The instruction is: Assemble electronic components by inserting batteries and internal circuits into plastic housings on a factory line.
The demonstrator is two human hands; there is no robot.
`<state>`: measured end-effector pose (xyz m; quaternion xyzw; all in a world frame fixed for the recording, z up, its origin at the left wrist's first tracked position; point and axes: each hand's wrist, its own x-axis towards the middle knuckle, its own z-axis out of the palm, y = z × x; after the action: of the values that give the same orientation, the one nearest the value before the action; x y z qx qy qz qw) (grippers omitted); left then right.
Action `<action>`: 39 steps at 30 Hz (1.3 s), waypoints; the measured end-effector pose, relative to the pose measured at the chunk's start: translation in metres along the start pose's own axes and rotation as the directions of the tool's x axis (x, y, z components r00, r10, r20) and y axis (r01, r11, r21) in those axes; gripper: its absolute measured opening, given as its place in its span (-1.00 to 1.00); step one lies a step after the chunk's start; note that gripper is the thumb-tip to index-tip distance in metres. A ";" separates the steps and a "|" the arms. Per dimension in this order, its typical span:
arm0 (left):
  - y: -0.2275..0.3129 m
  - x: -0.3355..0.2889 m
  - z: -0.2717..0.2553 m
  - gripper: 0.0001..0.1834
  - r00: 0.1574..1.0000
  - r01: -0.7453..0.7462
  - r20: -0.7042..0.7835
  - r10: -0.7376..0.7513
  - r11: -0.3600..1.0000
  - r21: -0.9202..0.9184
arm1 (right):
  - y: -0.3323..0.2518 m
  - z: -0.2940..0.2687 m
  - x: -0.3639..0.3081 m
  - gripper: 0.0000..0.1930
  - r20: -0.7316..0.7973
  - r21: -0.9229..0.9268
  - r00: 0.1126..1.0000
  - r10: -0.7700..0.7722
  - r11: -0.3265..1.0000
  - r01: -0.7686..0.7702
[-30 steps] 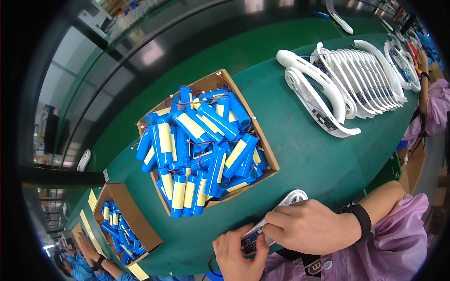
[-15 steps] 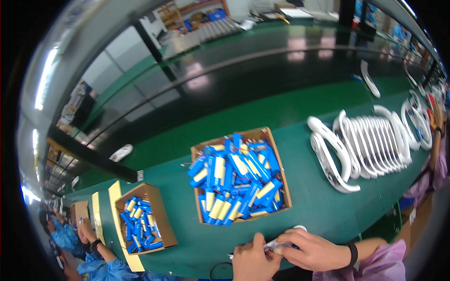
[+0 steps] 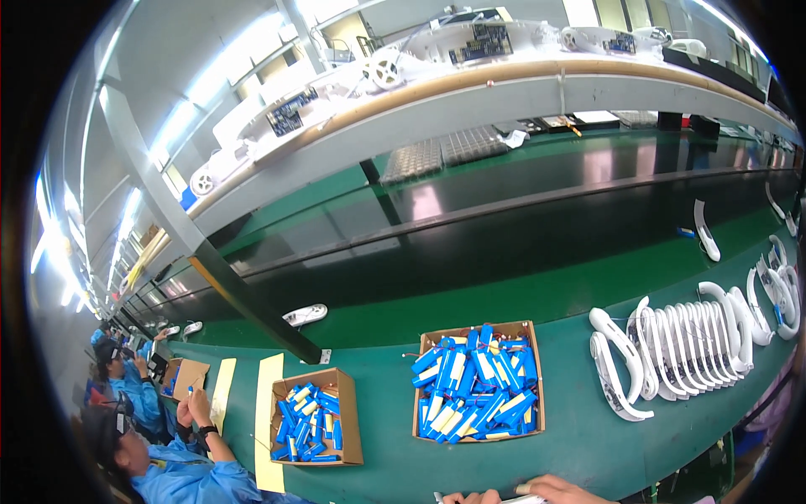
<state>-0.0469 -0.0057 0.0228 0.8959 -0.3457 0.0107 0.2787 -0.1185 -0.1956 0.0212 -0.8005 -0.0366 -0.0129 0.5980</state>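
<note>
At the lower edge of the head view, my left hand (image 3: 472, 497) shows only its curled fingers. Close to its right is my right hand (image 3: 561, 489), its thumb and fingers closed at a white curved plastic part (image 3: 524, 500). Both hands grip this part, though most of it is cut off by the picture's edge. Just beyond the hands stands a cardboard box (image 3: 539, 399) heaped with blue battery packs (image 3: 478, 374) that carry pale yellow strips and thin wires.
Left of it, a smaller cardboard box (image 3: 351, 437) holds more blue packs. White curved housings (image 3: 684, 349) stand in a row at right. A conveyor (image 3: 504, 218) runs behind the green table (image 3: 588, 458). A metal post (image 3: 252, 298) rises at left; co-workers in blue (image 3: 189, 479) sit there.
My view has tilted up, so the boxes and housings sit lower and further right in the picture. My hands have dropped nearly out of the frame, still at the white part.
</note>
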 end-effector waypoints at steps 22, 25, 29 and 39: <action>-0.024 -0.039 0.002 -0.70 0.989 -0.053 -0.142 0.042 0.995 -0.081 | -0.023 0.022 -0.011 -0.55 0.002 -0.202 0.985 -0.171 0.965 0.168; -0.026 -0.048 0.001 -0.68 0.982 -0.072 -0.176 0.062 0.996 -0.048 | -0.028 0.029 -0.015 -0.54 -0.004 -0.229 0.981 -0.196 0.955 0.190; -0.025 -0.042 -0.013 -0.61 0.990 -0.068 -0.129 0.053 0.991 -0.114 | -0.037 0.031 -0.010 -0.55 -0.033 -0.288 0.975 -0.221 0.936 0.202; -0.018 0.002 -0.054 -0.54 0.985 0.066 0.174 -0.002 0.929 -0.364 | -0.047 0.007 0.015 -0.54 -0.035 -0.437 0.976 -0.214 0.882 0.178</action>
<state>-0.0248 0.0316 0.0597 0.8313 -0.3484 -0.1357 0.4112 -0.1075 -0.1748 0.0648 -0.9038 -0.0890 -0.1137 0.4029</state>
